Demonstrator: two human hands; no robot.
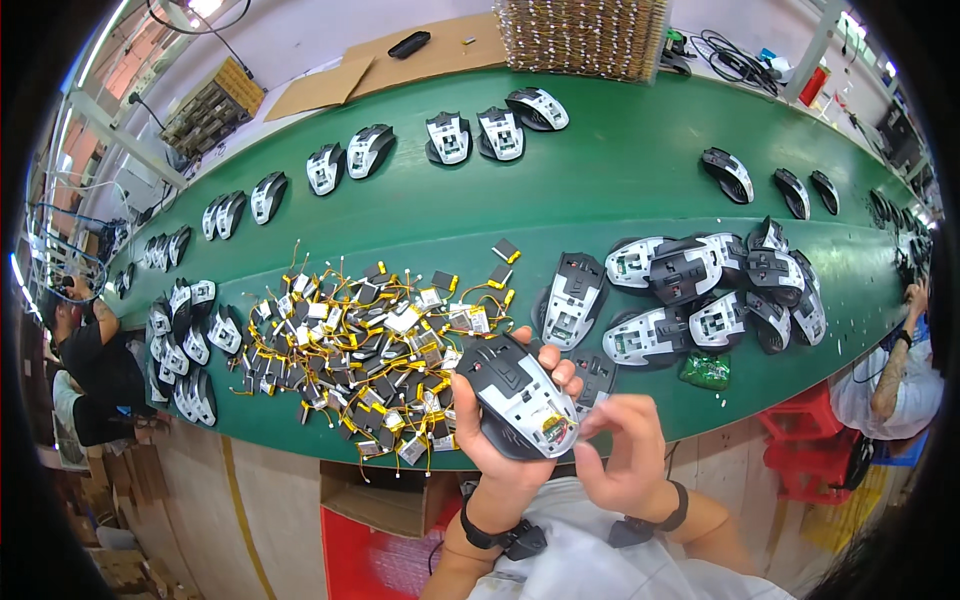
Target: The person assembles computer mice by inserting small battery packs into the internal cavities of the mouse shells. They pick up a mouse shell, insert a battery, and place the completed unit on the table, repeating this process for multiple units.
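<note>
My left hand (pixel 503 462) grips a half-assembled computer mouse (pixel 500 378) from below, fingers curled round its far edge. Its black-and-white face is turned up, and an open recess near its lower end shows a bit of yellow and thin wires. Beside that end, my right hand (pixel 628 455) has its thumb and forefinger drawn together at the mouse's edge. Whatever sits between those fingertips is too small to make out. Just left of the held mouse spreads a heap of small battery packs (pixel 370 340) with yellow tape and wires.
Another mouse (pixel 572 300) lies beyond my hands, with a pile of mice (pixel 685 270) to its right. A green packet (pixel 706 370) is near the bench edge. More mice (pixel 448 138) line the green belt (pixel 620 130). Co-workers sit at far left and right.
</note>
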